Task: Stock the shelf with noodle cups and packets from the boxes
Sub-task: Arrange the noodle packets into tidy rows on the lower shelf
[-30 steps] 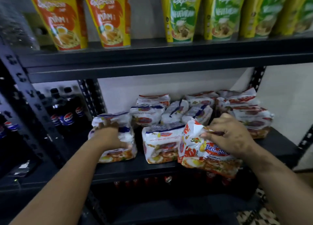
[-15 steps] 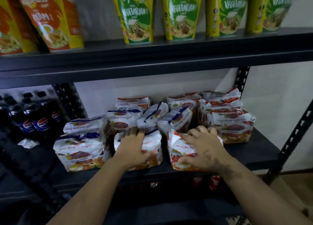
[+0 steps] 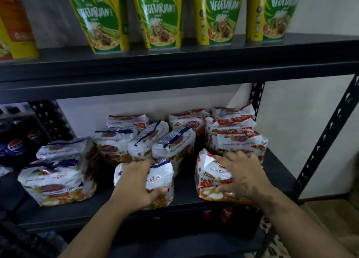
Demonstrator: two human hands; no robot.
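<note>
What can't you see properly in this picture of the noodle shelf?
Head view only:
- Orange cup: blurred and cut off by the left edge.
- Cola bottles: dark, half behind the shelf post.
- Red cans: mostly hidden under the shelf.
- Blue packet and red packet: fronts covered by the left hand and right hand.

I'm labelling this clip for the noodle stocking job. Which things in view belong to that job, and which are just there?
Part of the job:
- left hand gripping the blue-trimmed noodle packet
- right hand holding the red-trimmed noodle packet
- other noodle packets on the middle shelf
- green noodle cups above

Just there:
- cola bottles
</note>
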